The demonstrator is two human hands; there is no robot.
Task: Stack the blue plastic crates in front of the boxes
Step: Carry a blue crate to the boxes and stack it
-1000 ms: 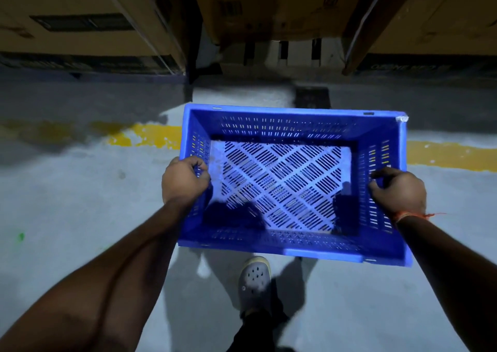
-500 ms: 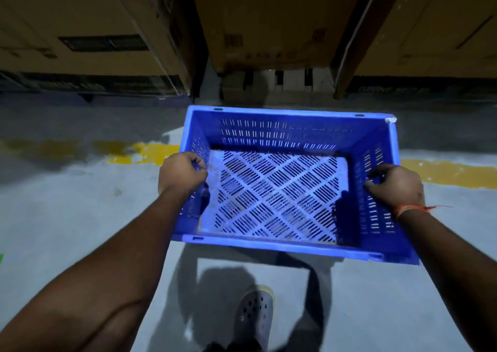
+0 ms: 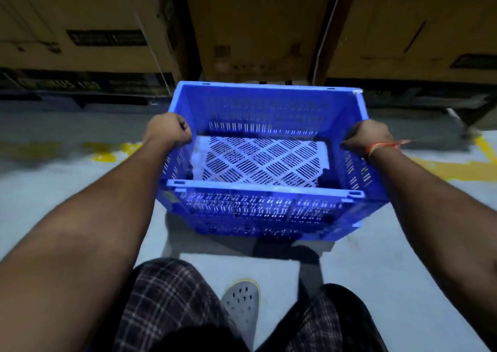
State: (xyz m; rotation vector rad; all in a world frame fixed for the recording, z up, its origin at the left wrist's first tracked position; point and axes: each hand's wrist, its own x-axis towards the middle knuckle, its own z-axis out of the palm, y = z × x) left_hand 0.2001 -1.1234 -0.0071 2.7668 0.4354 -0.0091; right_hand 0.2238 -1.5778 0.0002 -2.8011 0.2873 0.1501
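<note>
A blue plastic crate (image 3: pixel 263 209) with slotted walls and a pale perforated floor is in front of me, low over the grey floor, its far rim close to the cardboard boxes (image 3: pixel 258 23). My left hand (image 3: pixel 168 131) grips the top of its left wall. My right hand (image 3: pixel 367 137), with an orange thread at the wrist, grips the top of the right wall. The crate is empty. Whether its base touches the floor I cannot tell.
Large cardboard boxes (image 3: pixel 80 23) line the back, with narrow dark gaps between them. A worn yellow line (image 3: pixel 441 168) runs across the concrete floor under the crate. My checked trouser legs and a grey perforated shoe (image 3: pixel 242 303) are at the bottom.
I have stepped closer to the boxes and bent down. The crate has gone forward and lower, its near wall now facing me, with both hands still on its side walls.
</note>
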